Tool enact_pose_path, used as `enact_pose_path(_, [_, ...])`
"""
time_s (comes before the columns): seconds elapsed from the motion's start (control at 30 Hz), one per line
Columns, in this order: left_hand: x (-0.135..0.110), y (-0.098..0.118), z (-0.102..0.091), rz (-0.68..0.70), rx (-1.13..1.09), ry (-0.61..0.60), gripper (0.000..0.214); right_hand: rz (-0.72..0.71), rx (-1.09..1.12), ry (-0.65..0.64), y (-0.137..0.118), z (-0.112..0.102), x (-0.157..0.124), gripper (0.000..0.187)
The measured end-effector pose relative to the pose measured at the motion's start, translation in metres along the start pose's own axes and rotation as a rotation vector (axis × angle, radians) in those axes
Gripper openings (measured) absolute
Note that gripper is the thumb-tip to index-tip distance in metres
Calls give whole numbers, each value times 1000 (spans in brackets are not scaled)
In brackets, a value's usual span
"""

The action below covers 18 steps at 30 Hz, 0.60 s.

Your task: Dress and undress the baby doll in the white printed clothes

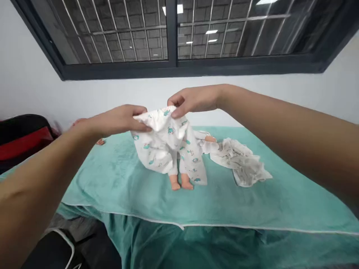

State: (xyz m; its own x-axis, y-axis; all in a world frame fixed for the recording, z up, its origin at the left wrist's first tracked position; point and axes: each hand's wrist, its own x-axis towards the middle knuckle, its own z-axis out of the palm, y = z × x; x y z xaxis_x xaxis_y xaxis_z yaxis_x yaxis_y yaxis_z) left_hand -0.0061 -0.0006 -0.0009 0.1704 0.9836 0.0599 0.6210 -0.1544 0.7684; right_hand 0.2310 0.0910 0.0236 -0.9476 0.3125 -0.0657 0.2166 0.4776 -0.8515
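A pair of white baby pants (pixel 157 140) with small teal prints hangs between my hands. My left hand (pixel 122 120) pinches the waistband's left end between thumb and fingers. At the other end, my right hand (pixel 192 101) grips the same band. Behind the pants a baby doll (pixel 175 182) lies on its back, dressed in white. Its feet show under the cloth and one of its hands at the right; the pants hide its head and most of its body. A crumpled white cloth (pixel 242 160) with faint prints lies right of the doll.
A green blanket (pixel 224 209) covers the table and drapes over its front edge. Partly behind my left forearm is another small doll-like hand (pixel 100 142). A black and red bag (pixel 26 138) sits at the left. Behind rise a white wall and barred window (pixel 174 69).
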Motion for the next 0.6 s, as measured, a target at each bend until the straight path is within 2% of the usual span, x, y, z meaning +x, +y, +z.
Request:
enact_pose_path(0.1, [-4, -10, -10, 112, -291, 43, 34, -138, 91, 33, -11, 5, -3, 41])
enact_pose_path(0.2, [-3, -11, -13, 232, -462, 56, 35, -251, 71, 205, -17, 12, 8, 37])
enact_pose_path(0.27, [3, -11, -11, 281, -409, 211, 31, -292, 37, 375, -12, 16, 24, 34])
enact_pose_path(0.33, [15, -17, -8, 282, -254, 442, 29, -291, 28, 561, 3, 18, 42, 33])
enact_pose_path(0.43, [37, -46, 5, 193, 52, 752, 28, -158, 53, 799, 42, 22, 71, 30])
enact_pose_path(0.5, [47, -76, 22, 160, 213, 864, 26, 11, 79, 917, 73, 29, 86, 27])
enact_pose_path(0.57, [51, -106, 48, 166, 305, 860, 22, 165, 74, 943, 102, 41, 99, 24])
enact_pose_path(0.6, [50, -118, 64, 163, 313, 793, 22, 209, 63, 934, 115, 47, 104, 22])
